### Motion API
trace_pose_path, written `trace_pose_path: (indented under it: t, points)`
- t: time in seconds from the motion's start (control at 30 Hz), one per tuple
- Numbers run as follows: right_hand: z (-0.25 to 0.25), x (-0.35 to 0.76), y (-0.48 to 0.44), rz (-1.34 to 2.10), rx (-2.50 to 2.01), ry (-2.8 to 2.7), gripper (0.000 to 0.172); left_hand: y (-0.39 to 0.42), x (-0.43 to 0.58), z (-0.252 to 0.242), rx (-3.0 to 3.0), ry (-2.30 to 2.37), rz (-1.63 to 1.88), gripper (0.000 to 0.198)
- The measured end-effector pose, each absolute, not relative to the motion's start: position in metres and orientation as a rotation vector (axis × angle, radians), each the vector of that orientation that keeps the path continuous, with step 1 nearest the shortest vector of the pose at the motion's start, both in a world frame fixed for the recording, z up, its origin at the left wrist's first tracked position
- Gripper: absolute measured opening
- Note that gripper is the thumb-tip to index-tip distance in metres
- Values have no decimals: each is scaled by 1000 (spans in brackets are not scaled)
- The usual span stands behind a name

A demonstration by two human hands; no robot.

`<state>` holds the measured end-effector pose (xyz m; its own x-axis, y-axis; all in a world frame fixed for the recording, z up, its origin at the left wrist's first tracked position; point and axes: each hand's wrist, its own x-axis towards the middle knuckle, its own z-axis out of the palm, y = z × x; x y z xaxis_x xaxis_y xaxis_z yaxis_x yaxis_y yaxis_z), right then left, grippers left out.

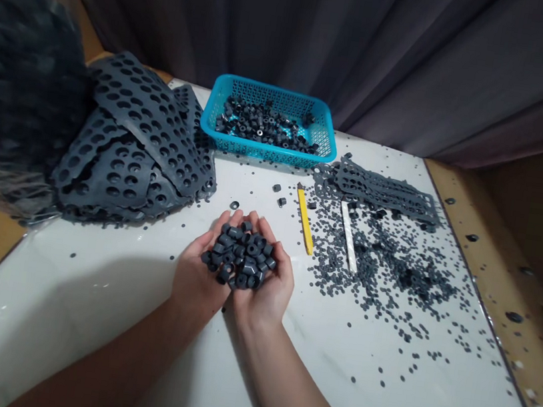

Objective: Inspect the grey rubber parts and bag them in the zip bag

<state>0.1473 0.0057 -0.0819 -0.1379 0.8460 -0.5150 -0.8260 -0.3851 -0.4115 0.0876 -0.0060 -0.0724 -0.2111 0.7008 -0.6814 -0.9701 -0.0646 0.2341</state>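
Observation:
My left hand (200,273) and my right hand (263,293) are cupped together above the white table top, palms up, their edges touching. Between them lies a heap of several dark grey rubber bushings (238,258), short hollow cylinders. Ahead of my hands, a blue plastic mesh basket (271,92) holds more of the same bushings. Neither hand touches the basket.
Punched grey rubber sheets (133,143) are heaped at the left beside a dark bundle (17,73). At the right lie a yellow pencil (305,218), a white stick (349,237), another punched strip (384,192) and scattered small rubber discs (379,259). A dark curtain (374,49) hangs behind.

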Motion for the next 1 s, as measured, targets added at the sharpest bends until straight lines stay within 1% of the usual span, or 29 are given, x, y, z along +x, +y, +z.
trace_pose_path:
  t: [0.17, 0.3, 0.4, 0.53, 0.73, 1.0]
  points:
    - [-79, 146, 2, 1749, -798, -129, 36, -5, 88, -72, -491, 803, 1617, 41]
    - [-79, 146, -1, 1746, -777, -189, 35, -5, 90, -70, -457, 840, 1621, 34]
    - [-82, 146, -2, 1769, -775, -226, 39, -6, 93, -73, -400, 926, 1608, 30]
    - [-87, 146, -1, 1765, -834, -302, 45, -8, 95, -78, -258, 1017, 1583, 33]
    - [-85, 146, -1, 1748, -909, -306, 43, -11, 97, -77, -128, 1052, 1567, 42]
    - [-89, 146, 0, 1765, -845, -264, 41, -9, 94, -78, -254, 977, 1586, 39]
